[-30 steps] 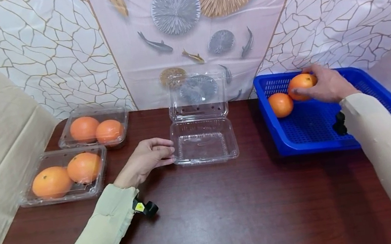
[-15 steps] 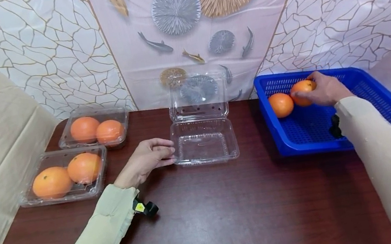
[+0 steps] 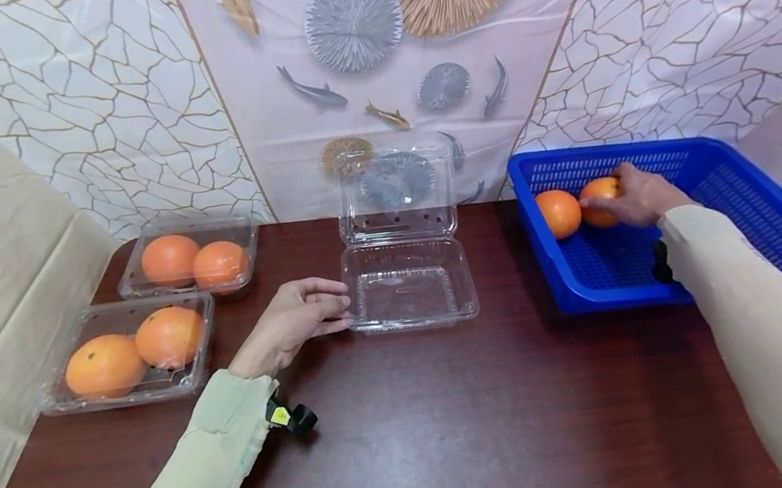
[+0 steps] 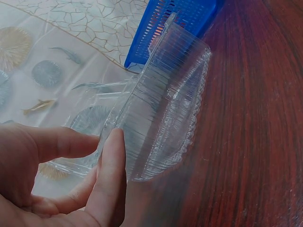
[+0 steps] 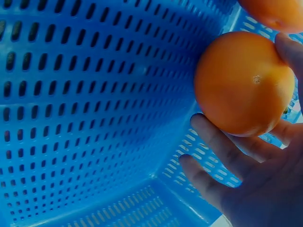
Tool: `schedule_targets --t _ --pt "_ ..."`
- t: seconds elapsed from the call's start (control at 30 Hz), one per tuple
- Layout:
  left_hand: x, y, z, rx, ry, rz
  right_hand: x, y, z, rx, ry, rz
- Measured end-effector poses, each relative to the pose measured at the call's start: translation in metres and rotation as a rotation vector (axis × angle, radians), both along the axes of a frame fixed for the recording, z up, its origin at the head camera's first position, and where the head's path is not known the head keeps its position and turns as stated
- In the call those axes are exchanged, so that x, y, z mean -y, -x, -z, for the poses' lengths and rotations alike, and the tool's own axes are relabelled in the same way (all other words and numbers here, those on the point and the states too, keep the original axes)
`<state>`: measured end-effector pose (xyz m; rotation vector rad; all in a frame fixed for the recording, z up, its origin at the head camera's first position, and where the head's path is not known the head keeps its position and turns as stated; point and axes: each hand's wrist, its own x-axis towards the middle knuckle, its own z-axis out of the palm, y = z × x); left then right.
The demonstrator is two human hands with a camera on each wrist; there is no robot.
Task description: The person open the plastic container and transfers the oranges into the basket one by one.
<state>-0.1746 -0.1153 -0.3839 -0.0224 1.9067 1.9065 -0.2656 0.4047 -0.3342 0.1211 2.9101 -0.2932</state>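
In the head view my left hand (image 3: 296, 319) pinches the left rim of a clear plastic clamshell box (image 3: 408, 283), whose lid (image 3: 394, 193) stands raised at the back. The left wrist view has thumb and fingers at the rim of the box (image 4: 165, 104). My right hand (image 3: 645, 196) reaches into a blue basket (image 3: 634, 294), holding an orange (image 3: 599, 202) between thumb and fingers. In the right wrist view the thumb touches one side of this orange (image 5: 244, 82); some fingers lie below it and two are spread away from it. Beside it sits a second orange (image 3: 558, 214).
At the left stand two lidded clear boxes, the front box (image 3: 132, 392) and the back box (image 3: 251, 248), each with two oranges inside. A patterned sheet (image 3: 369, 95) hangs behind the dark wooden table (image 3: 463, 419).
My right hand and its orange have moved lower and slightly left in the basket, towards the front. My left hand and the clear box have stayed in place.
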Motion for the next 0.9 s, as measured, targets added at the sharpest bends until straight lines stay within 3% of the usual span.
schedule_targets --t 0.5,0.9 --pt "-0.005 0.001 0.0 0.018 0.01 -0.02 -0.006 0.001 0.008 0.022 0.067 -0.053" --pt "-0.003 0.0 0.001 0.019 -0.022 0.012 0.0 -0.003 -0.006 0.092 0.08 -0.041"
